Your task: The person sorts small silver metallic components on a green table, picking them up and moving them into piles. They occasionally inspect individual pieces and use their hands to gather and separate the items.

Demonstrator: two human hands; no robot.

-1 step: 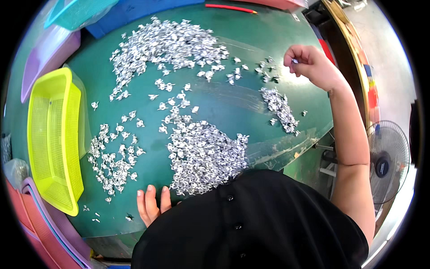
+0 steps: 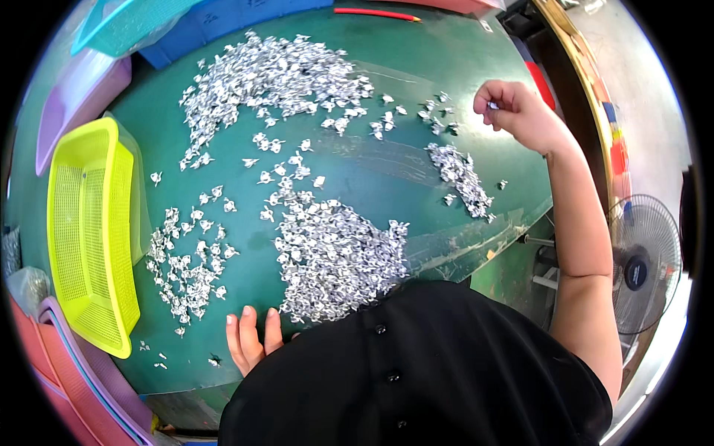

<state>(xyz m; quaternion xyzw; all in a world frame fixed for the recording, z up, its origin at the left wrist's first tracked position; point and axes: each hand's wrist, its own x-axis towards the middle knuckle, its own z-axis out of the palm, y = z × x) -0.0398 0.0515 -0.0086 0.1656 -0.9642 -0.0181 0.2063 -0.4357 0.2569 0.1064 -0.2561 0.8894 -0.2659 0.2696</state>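
Observation:
My right hand (image 2: 513, 113) is raised over the far right of the green table (image 2: 245, 192), fingers curled round a small silvery piece (image 2: 492, 106) that shows only in part. To its left lie several loose small metal parts (image 2: 439, 111), and below it a narrow heap of them (image 2: 461, 178). My left hand (image 2: 253, 338) rests at the near edge with fingers stretched out and apart, its palm hidden by my black shirt. Its fingertips lie beside the large near heap of silvery parts (image 2: 335, 260). A looser scatter of the same parts (image 2: 190, 275) spreads up to the left.
Another big heap (image 2: 275, 78) covers the far side. A yellow-green basket (image 2: 89, 238) stands at the left, with purple (image 2: 82, 100), teal (image 2: 123, 26) and blue (image 2: 216, 30) bins behind. A red pencil (image 2: 378, 14) lies at the back. A fan (image 2: 639, 267) stands at the right.
The table and heaps have shifted slightly left in the view. My right hand, still closed, sits a touch lower and farther right. My left hand stays put.

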